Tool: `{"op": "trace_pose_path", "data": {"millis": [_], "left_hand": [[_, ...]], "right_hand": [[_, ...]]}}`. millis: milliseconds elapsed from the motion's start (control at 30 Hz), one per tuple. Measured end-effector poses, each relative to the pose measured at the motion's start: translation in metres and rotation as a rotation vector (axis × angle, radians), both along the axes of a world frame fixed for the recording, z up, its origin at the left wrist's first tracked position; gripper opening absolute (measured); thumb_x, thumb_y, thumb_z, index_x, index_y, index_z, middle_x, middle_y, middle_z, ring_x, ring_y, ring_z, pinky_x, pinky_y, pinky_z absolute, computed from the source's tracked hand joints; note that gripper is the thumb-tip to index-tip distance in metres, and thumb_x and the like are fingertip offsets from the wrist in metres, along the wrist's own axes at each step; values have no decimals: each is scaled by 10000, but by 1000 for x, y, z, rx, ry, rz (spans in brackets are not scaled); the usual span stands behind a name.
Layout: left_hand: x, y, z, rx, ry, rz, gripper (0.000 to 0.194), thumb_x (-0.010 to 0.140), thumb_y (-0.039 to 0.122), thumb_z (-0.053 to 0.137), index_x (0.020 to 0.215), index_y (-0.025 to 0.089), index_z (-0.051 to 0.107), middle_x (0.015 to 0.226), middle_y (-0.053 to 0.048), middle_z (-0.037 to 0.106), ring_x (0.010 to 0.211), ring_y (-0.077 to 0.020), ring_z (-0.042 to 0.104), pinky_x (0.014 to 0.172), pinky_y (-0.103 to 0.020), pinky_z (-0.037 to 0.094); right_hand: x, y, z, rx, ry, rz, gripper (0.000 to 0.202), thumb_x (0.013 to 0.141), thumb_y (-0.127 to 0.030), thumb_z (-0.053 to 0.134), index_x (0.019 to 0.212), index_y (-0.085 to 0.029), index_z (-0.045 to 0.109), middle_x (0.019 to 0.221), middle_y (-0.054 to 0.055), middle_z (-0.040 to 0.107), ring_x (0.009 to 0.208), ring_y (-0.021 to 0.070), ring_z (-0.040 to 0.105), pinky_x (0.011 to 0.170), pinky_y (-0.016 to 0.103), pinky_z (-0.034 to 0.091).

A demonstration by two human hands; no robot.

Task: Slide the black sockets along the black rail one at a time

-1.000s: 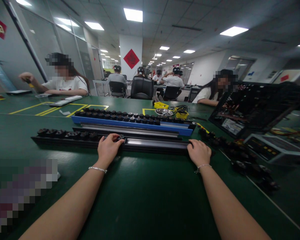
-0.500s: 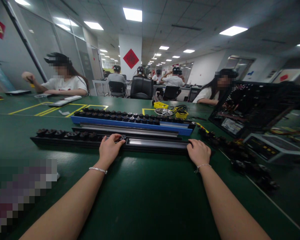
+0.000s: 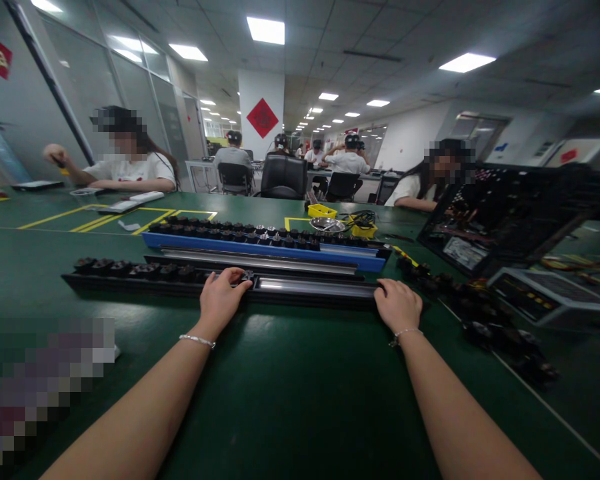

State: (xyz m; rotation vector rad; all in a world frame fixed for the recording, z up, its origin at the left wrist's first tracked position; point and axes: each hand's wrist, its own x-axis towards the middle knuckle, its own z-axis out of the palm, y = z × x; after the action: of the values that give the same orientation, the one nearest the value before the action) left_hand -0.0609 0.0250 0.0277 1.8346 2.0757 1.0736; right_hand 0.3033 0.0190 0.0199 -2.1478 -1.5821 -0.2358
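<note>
A long black rail with a shiny metal strip inside lies across the green table in front of me. Several black blocky parts fill its left portion in a row. My left hand closes its thumb and fingers around a small black part seated in the rail, near its middle. At the rail's right end, my right hand grips the edge, fingertips on top; its thumb is partly hidden. Behind it lie another dark rail with a metal strip and a blue rail carrying rows of similar black parts.
Loose black parts trail along the right side, beside a metal box and an open black computer case. Yellow bins and a metal dish stand farther back. Other people sit across the table and beyond.
</note>
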Motion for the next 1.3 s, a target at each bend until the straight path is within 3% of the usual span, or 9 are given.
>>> {"op": "trace_pose_path", "data": {"millis": [833, 1033, 1300], "left_hand": [[5, -1, -4, 55, 86, -110, 247, 815, 321, 504, 1047, 262, 563, 1061, -3, 696, 1034, -172, 613, 1083, -362, 267], [6, -1, -6, 94, 265, -64, 345, 795, 428, 510, 1059, 224, 594, 1047, -62, 680, 1023, -245, 587, 972, -377, 372], [8, -2, -6, 42, 312, 1, 366, 807, 500, 471, 1000, 243, 646, 1060, -63, 676, 1090, -255, 545, 1070, -446, 233]], "right_hand": [[-1, 0, -2, 23, -20, -10, 412, 820, -295, 344, 1120, -243, 622, 1230, 26, 593, 1182, 223, 431, 990, 420, 259], [-1, 0, -2, 17, -18, -6, 413, 826, -295, 334, 1119, -235, 618, 1235, 21, 592, 1181, 219, 440, 996, 420, 258], [0, 1, -2, 12, -10, 3, 412, 835, -308, 332, 1116, -231, 623, 1234, 32, 591, 1181, 222, 436, 1001, 425, 257]]}}
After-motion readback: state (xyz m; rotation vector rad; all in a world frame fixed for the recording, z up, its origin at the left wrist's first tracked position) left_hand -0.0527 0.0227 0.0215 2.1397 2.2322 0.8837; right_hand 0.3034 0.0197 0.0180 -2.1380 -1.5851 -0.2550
